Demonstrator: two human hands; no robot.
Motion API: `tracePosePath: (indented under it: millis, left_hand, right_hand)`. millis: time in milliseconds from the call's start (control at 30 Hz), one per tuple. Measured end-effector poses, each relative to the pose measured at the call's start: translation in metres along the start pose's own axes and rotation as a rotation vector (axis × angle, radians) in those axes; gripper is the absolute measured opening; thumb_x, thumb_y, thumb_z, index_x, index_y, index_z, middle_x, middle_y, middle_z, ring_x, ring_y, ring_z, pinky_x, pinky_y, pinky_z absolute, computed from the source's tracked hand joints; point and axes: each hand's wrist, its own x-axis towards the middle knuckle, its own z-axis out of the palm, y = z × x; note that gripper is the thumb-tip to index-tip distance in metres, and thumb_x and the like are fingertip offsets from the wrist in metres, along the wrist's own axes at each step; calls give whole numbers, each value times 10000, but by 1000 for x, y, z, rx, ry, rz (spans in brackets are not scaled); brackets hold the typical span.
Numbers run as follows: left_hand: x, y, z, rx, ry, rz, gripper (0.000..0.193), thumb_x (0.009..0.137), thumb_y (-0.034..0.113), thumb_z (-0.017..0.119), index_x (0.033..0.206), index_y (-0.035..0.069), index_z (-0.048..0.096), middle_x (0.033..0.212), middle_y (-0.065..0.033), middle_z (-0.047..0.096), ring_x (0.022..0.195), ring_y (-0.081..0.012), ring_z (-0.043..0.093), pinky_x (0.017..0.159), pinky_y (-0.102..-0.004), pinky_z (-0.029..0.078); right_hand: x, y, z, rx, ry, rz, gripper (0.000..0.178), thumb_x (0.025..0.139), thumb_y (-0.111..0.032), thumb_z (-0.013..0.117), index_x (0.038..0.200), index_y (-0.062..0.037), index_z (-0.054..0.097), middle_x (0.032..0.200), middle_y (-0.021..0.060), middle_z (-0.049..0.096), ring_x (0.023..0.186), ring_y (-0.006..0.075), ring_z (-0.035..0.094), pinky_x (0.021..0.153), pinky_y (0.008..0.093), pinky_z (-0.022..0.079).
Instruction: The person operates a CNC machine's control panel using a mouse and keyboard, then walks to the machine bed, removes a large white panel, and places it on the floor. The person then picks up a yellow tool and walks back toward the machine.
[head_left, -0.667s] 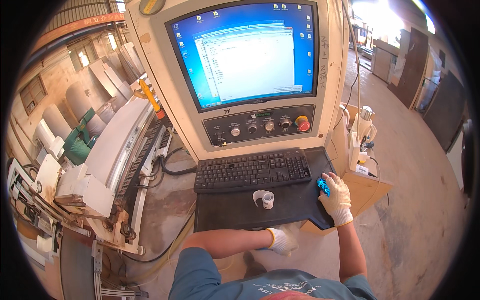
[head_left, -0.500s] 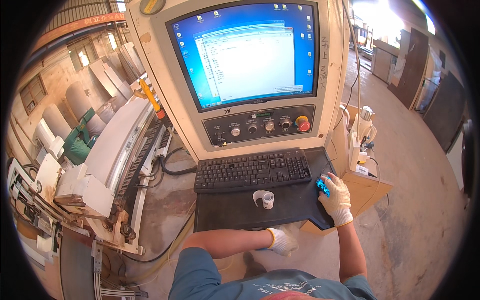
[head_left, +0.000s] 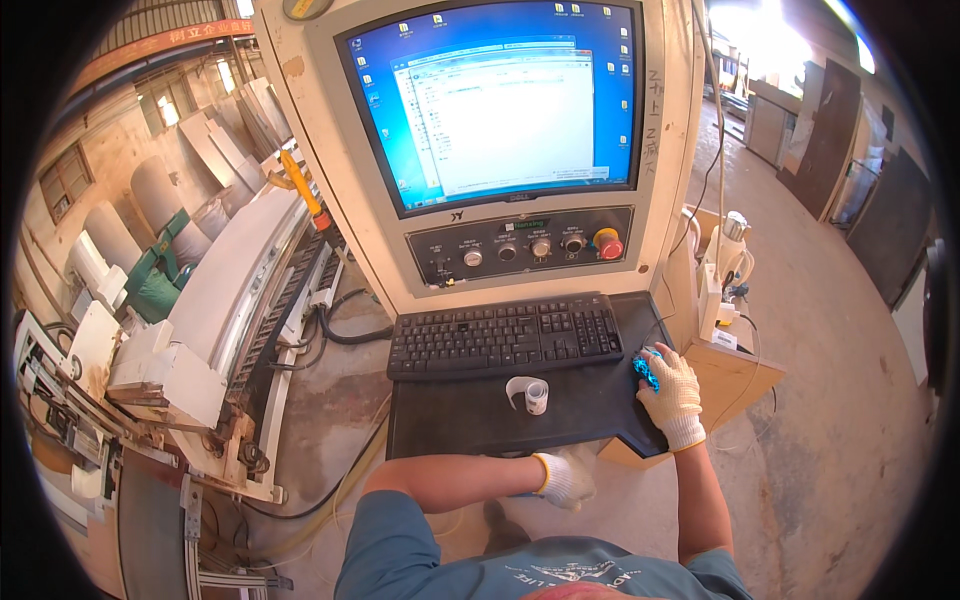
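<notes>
My right hand (head_left: 672, 400), in a cream knitted glove, rests over a blue-and-black patterned computer mouse (head_left: 645, 370) at the right end of the black keyboard shelf (head_left: 450, 425). The fingers curve over the mouse and cover much of it. My left hand (head_left: 566, 480), gloved alike, hangs just below the shelf's front edge, close to my body; its fingers are blurred and partly hidden. A black keyboard (head_left: 505, 338) lies along the back of the shelf. In front of it stands a small partly unrolled roll of white labels (head_left: 535, 398).
Above the shelf, a cream cabinet holds a lit monitor (head_left: 510, 120) and a button panel (head_left: 520, 247) with a red emergency stop (head_left: 608, 243). A long machine bed (head_left: 240, 270) stands left. To the right, a wooden box (head_left: 740, 375) carries a power strip and cables.
The view has shifted very slightly. A faint highlighted row now shows in the window on the monitor. Both hands keep their places.
</notes>
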Motion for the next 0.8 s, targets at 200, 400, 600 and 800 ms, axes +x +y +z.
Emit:
tracePosePath:
  millis: [200, 400, 600, 800]
  left_hand:
    - [-2, 1, -5, 11, -21, -18, 327, 957, 363, 686, 1149, 113, 774, 1055, -153, 791, 997, -391, 769, 832, -557, 596]
    - [2, -1, 1, -33, -26, -26, 327, 959, 367, 683, 1142, 112, 773, 1052, -156, 790, 995, -392, 769, 825, -559, 598]
    - [1, -3, 4, -39, 4, -2, 326, 970, 376, 690, 1140, 111, 773, 1047, -155, 789, 988, -396, 768, 818, -556, 598]
    - [2, -3, 3, -35, -6, -8, 331, 968, 375, 695, 1151, 113, 776, 1048, -156, 790, 984, -397, 768, 816, -554, 598]
  right_hand:
    - [1, -4, -3, 25, -9, 40, 695, 766, -141, 821, 1440, -182, 656, 1466, 114, 628, 1298, 371, 611, 1081, 507, 495]
    - [-1, -8, -5, 11, -9, 73, 639, 759, -141, 825, 1384, -191, 700, 1504, 127, 602, 1341, 363, 597, 1089, 512, 493]
    - [-1, -6, -4, 16, 18, 56, 522, 737, -134, 818, 1255, -170, 768, 1460, 121, 636, 1305, 354, 622, 1072, 500, 507]
    - [-2, -4, -2, 13, 53, 33, 468, 729, -130, 808, 1195, -158, 785, 1432, 114, 655, 1254, 351, 646, 1040, 487, 525]
